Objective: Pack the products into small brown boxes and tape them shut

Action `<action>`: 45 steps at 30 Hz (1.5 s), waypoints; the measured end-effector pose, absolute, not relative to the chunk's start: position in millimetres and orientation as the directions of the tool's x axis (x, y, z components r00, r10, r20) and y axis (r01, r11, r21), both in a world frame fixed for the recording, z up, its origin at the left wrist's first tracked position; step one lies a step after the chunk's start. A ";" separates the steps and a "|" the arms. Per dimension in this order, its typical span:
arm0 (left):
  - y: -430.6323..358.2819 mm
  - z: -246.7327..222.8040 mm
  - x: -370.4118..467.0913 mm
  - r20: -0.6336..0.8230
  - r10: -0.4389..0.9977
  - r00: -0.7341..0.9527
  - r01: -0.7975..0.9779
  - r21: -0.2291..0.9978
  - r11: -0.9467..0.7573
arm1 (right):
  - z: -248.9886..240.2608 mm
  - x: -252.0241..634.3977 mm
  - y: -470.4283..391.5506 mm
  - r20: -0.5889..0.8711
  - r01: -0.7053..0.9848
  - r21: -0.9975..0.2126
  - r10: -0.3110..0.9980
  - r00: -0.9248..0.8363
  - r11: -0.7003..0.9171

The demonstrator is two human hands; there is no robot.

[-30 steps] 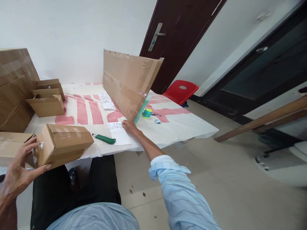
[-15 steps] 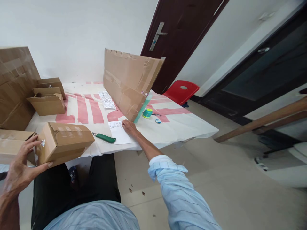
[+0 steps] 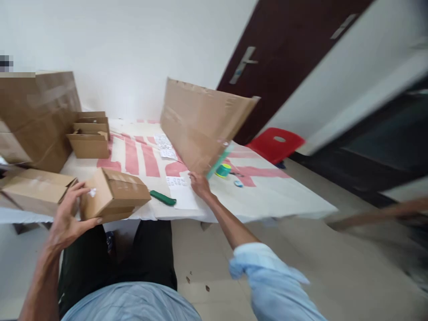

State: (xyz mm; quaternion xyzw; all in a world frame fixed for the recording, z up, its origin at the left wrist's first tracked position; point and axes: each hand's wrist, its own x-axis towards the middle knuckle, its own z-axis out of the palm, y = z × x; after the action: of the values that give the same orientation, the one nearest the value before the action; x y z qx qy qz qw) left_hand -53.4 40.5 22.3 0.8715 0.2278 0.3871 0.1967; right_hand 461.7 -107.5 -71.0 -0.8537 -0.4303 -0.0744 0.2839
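My left hand grips the end of a small cardboard box at the table's front edge, thumb below and fingers on its near face. My right hand is over the upper right of a white sheet with printed shapes, at the foot of a leaning cardboard panel. Its fingers look closed, but what they pinch is too small to make out. Between the box and the sheet lies a green utility knife. Another printed sheet lies farther back.
Open small boxes stand at the back left beside a large carton. Another box sits at the left front. Right of the panel are a green tape roll and a small blue-white roll. Beyond is a red chair.
The view has swung left, so everything appears farther right. My left hand still grips the box, and my right hand remains by the sheet and the panel's foot.
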 end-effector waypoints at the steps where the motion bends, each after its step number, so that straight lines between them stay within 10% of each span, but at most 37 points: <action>1: 36.7 23.1 -51.7 0.575 0.550 0.606 0.238 0.529 -0.815 | -61.1 453.3 -102.5 0.412 0.795 -0.433 0.691 0.594 -0.426; 5: 22.8 28.0 -43.5 0.514 0.598 0.615 0.270 0.574 -0.773 | -1.6 388.2 -81.7 0.635 0.898 -0.435 0.682 0.362 -0.071; 11: 5.9 31.1 -33.9 0.485 0.628 0.609 0.285 0.605 -0.743 | 92.9 244.9 -76.4 0.793 0.880 -0.078 0.564 -0.230 0.468; 26: -7.7 23.1 -17.9 0.560 0.575 0.597 0.207 0.585 -0.784 | 101.5 195.7 -63.0 0.376 0.809 0.334 0.719 -0.585 0.484; 31: -7.7 24.0 -19.2 0.549 0.575 0.606 0.202 0.593 -0.779 | 103.7 192.4 -65.7 0.412 0.808 0.234 0.698 -0.586 0.541; 37: 12.6 19.6 -55.1 0.444 0.630 0.637 0.237 0.665 -0.708 | 94.3 211.8 -70.9 0.641 0.842 -0.156 0.701 -0.312 0.517; 45: 29.9 -5.8 -86.8 0.349 0.766 0.540 0.171 0.846 -0.506 | 15.9 226.8 -83.4 0.458 0.835 -0.382 0.865 -0.202 0.397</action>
State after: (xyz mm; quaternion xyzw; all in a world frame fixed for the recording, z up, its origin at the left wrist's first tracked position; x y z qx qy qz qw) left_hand -86.8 29.9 -5.8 0.7825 0.2995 0.3748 0.3969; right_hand 226.8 -83.4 15.9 -0.5485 -0.7749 0.0245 0.3132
